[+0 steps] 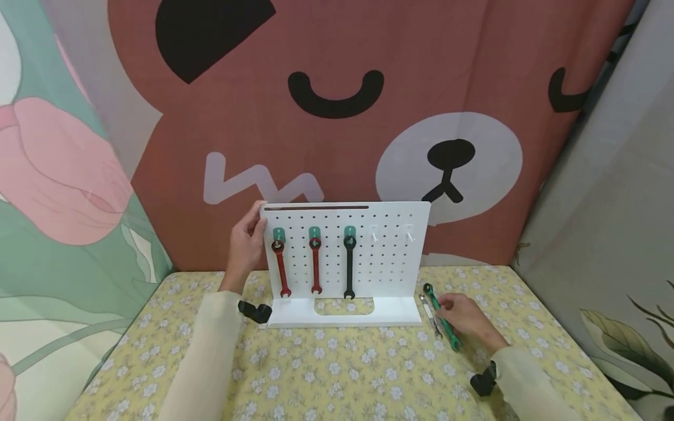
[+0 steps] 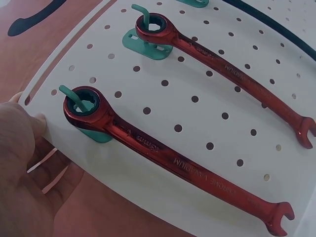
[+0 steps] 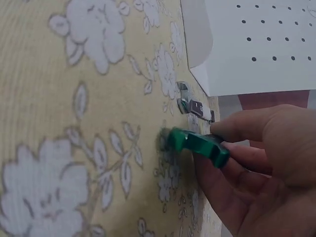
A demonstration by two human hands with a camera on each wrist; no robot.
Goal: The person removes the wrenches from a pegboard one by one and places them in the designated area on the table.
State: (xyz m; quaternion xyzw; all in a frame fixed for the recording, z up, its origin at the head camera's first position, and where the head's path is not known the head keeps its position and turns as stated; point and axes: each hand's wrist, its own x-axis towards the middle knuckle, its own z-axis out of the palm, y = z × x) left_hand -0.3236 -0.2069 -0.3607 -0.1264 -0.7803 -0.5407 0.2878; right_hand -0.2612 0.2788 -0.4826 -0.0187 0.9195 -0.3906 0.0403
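Observation:
My left hand [image 1: 246, 242] grips the upper left edge of a white pegboard stand [image 1: 389, 263], thumb in front and fingers behind. From green hooks on the board hang a red ratcheting wrench [image 2: 182, 165], a second red wrench [image 1: 316, 266] and a black wrench [image 1: 350, 269], ring ends up. Right of the stand, my right hand [image 1: 466, 316] pinches a green wrench [image 1: 450, 334] between thumb and fingers, close over the tablecloth. Beside it on the cloth lies a silver wrench [image 1: 429, 314], partly hidden by the hand in the right wrist view.
Two pale hooks [image 1: 374, 233] on the board's right side carry nothing. A yellow flowered tablecloth [image 1: 337, 374] covers the table. Behind it hangs a curtain [image 1: 337, 152] with a brown cartoon bear, and more printed fabric [image 1: 590, 245] closes off the right side.

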